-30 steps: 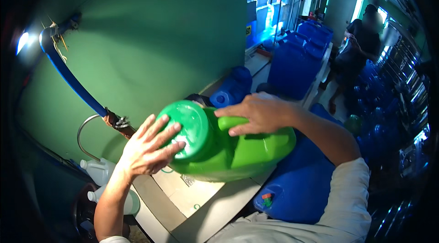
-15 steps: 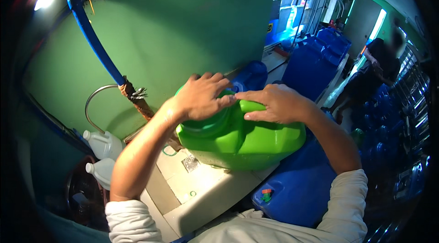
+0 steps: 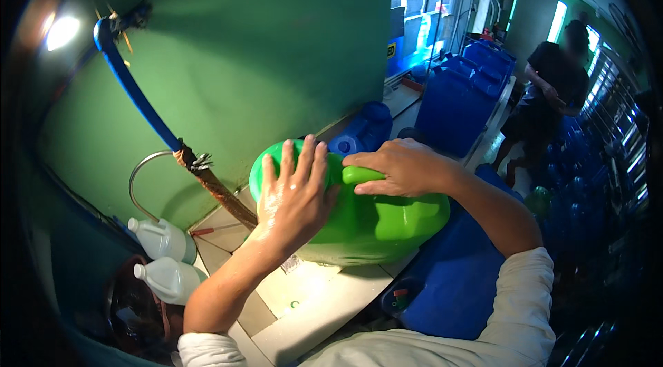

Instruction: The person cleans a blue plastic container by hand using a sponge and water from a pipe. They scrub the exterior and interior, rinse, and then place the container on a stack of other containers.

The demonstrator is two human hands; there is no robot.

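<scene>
A bright green plastic jug (image 3: pixel 414 222) stands on a pale tiled ledge (image 3: pixel 331 300) in front of me. Across its wide round green lid (image 3: pixel 265 163) lies my left hand (image 3: pixel 295 191), wet, with fingers stretched out and pointing away from me. My right hand (image 3: pixel 406 165) is closed round the jug's green handle (image 3: pixel 362 175), thumb on the near side and fingers over the top. Part of the lid is hidden beneath my left palm.
Blue jugs stand behind (image 3: pixel 367 129) and farther right (image 3: pixel 452 101); a large blue container (image 3: pixel 449 291) is at my right. White jugs (image 3: pixel 169 281) sit at left near a blue hose (image 3: pixel 138 84) along the green wall. A person (image 3: pixel 556 84) stands at the back right.
My left hand has turned and spread its fingers, which now point away instead of rightward, baring more of the lid. My right hand stays on the handle. The view has shifted slightly.
</scene>
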